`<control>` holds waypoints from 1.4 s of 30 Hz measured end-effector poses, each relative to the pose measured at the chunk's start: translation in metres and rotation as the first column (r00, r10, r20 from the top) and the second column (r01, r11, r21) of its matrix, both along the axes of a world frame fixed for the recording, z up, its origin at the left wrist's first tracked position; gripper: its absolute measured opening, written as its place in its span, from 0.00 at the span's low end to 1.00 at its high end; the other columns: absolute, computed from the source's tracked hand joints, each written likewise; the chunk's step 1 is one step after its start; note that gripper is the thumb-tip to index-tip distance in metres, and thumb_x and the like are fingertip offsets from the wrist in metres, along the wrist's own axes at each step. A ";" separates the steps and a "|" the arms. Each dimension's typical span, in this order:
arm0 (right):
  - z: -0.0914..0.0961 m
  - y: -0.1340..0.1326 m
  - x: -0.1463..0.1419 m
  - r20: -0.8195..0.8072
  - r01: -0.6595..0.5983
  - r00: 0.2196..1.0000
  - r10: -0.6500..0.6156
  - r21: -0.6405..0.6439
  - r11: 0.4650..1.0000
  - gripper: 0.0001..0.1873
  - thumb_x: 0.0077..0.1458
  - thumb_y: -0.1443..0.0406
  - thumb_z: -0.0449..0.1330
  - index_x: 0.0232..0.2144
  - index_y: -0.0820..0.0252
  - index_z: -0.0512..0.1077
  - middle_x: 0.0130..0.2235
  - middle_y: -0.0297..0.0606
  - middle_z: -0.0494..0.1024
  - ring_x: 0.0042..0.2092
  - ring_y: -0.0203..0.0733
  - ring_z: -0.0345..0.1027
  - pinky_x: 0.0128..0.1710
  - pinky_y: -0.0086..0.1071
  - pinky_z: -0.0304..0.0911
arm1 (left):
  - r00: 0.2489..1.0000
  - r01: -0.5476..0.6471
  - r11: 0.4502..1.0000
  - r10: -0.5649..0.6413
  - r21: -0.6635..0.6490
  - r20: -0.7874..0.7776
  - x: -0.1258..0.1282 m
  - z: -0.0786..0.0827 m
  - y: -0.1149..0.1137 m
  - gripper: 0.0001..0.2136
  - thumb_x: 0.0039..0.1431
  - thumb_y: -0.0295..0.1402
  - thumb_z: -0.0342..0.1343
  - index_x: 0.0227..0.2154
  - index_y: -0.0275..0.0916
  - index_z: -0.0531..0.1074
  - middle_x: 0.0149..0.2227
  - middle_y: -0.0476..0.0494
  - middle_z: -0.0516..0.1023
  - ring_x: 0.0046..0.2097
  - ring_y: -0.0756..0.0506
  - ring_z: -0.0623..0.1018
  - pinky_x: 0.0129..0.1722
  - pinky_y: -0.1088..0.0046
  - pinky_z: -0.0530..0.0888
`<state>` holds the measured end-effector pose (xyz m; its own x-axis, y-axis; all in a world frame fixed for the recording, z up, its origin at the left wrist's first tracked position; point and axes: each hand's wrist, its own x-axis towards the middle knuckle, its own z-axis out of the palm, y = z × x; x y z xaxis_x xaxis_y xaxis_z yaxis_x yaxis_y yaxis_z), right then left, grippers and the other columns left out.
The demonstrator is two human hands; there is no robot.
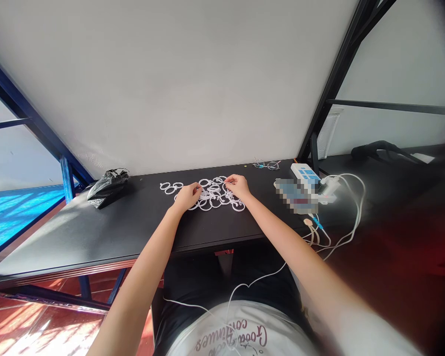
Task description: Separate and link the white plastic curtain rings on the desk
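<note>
A loose pile of white plastic rings [215,201] lies on the black table, several of them overlapping, each with a small knob or eyelet. My left hand [188,196] rests over the left part of the pile, its fingers bent together; what lies between them is hidden. At the right side of the pile, my right hand [238,186] pinches a white ring [222,180] at its edge between thumb and fingertips. Left of my left hand, a few more rings [165,186] lie apart from the main pile.
A crumpled black plastic bag [108,188] sits on the table [144,232] at left. Eyeglasses [267,164] lie at the back by the wall. To the right are a white-blue power strip [305,173], a blurred-out phone-like device [295,196] and loose white cables [359,207].
</note>
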<state>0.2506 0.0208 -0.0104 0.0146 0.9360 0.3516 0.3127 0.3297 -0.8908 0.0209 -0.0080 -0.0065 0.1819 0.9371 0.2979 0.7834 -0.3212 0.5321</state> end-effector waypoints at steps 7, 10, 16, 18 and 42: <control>-0.003 0.002 0.000 0.005 -0.002 1.000 0.002 0.014 1.000 0.03 0.43 0.70 0.60 0.24 0.59 0.74 0.29 0.36 0.78 0.32 0.40 0.72 0.36 0.35 0.69 | 1.000 -0.007 1.000 0.007 -0.011 0.005 0.001 0.001 -0.001 0.12 0.61 0.39 0.47 0.33 0.40 0.72 0.21 0.50 0.69 0.24 0.47 0.67 0.26 0.73 0.60; -0.004 0.003 0.000 0.009 -0.001 1.000 0.001 0.022 1.000 0.02 0.43 0.69 0.61 0.25 0.59 0.74 0.29 0.37 0.79 0.32 0.40 0.73 0.36 0.34 0.69 | 1.000 -0.005 1.000 0.005 -0.007 0.007 0.001 0.000 -0.001 0.12 0.61 0.40 0.47 0.34 0.40 0.72 0.20 0.51 0.68 0.24 0.47 0.67 0.26 0.73 0.61; -0.004 0.003 0.000 -0.005 -0.011 1.000 0.011 0.003 1.000 0.02 0.46 0.65 0.62 0.25 0.59 0.74 0.29 0.37 0.79 0.32 0.41 0.73 0.34 0.34 0.70 | 1.000 -0.008 1.000 0.008 -0.012 0.002 0.001 0.001 -0.001 0.12 0.61 0.40 0.47 0.34 0.40 0.72 0.20 0.51 0.68 0.24 0.47 0.67 0.26 0.73 0.61; -0.003 0.002 0.000 -0.011 -0.013 1.000 0.013 -0.009 1.000 0.04 0.46 0.64 0.63 0.25 0.59 0.74 0.29 0.37 0.79 0.32 0.41 0.73 0.33 0.34 0.70 | 1.000 -0.008 1.000 0.008 -0.016 0.004 0.001 0.001 -0.001 0.11 0.61 0.39 0.47 0.34 0.40 0.72 0.20 0.51 0.68 0.24 0.48 0.67 0.26 0.73 0.60; 0.021 -0.004 0.002 -0.574 -0.196 0.817 0.046 -0.202 0.960 0.09 0.49 0.61 0.66 0.25 0.59 0.73 0.39 0.39 0.80 0.39 0.37 0.71 0.32 0.26 0.70 | 1.000 0.001 1.000 -0.001 -0.001 -0.008 0.000 0.000 0.000 0.12 0.61 0.39 0.46 0.34 0.40 0.72 0.20 0.51 0.68 0.24 0.47 0.67 0.27 0.73 0.61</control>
<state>0.2528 0.0164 0.0103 0.0189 0.9965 0.0819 -0.2916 0.0838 -0.9529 0.0205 -0.0080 -0.0066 0.1847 0.9372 0.2959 0.7873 -0.3213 0.5262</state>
